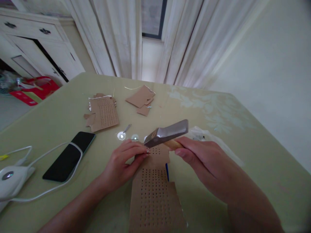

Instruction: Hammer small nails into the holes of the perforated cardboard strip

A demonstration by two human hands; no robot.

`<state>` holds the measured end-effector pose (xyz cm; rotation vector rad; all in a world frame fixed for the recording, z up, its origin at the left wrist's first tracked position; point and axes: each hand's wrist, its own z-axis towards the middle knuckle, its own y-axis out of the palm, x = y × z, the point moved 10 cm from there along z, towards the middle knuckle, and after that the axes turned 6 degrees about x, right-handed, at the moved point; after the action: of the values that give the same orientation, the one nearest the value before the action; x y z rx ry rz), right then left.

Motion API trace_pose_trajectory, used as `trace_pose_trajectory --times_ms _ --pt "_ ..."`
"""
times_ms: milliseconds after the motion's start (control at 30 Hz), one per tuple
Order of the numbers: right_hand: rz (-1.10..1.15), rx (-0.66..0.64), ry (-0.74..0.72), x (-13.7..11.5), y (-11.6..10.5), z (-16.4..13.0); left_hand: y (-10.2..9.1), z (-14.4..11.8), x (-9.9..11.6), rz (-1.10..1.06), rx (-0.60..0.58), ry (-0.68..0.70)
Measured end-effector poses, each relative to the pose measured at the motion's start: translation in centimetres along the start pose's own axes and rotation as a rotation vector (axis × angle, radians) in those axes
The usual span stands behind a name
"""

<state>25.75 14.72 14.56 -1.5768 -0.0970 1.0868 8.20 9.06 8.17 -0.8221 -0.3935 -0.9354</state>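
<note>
In front of me lies a strip of brown cardboard (155,197) with rows of small punched holes. My left hand (125,161) rests at its upper left edge, thumb and fingers pinched together. Between those fingertips shows the tip of a small metal pin (147,151); most of it is hidden. A hammer (167,132) with a wooden handle is gripped in my right hand (206,161). Its steel head hangs just above the pinched fingers and covers part of the cardboard's top end. A blue edge shows at the notch on the cardboard's right side.
Left of the work lie a black phone (70,155) and a white device with a cable (12,181). Farther back are a hole-covered cardboard piece (105,113), cardboard scraps (141,97) and a small screw-like metal piece (127,128). A clear plastic bag (223,147) lies behind my right hand.
</note>
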Motion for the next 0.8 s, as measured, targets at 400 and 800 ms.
trace_pose_trajectory --times_ms 400,800 --pt "-0.086 -0.06 -0.075 -0.8 1.5 -0.1 0.1 0.0 -0.5 -0.013 -0.026 -0.045" --pt "-0.02 -0.036 -0.061 -0.4 0.4 -0.3 0.6 -0.8 -1.7 -0.001 -0.119 -0.205"
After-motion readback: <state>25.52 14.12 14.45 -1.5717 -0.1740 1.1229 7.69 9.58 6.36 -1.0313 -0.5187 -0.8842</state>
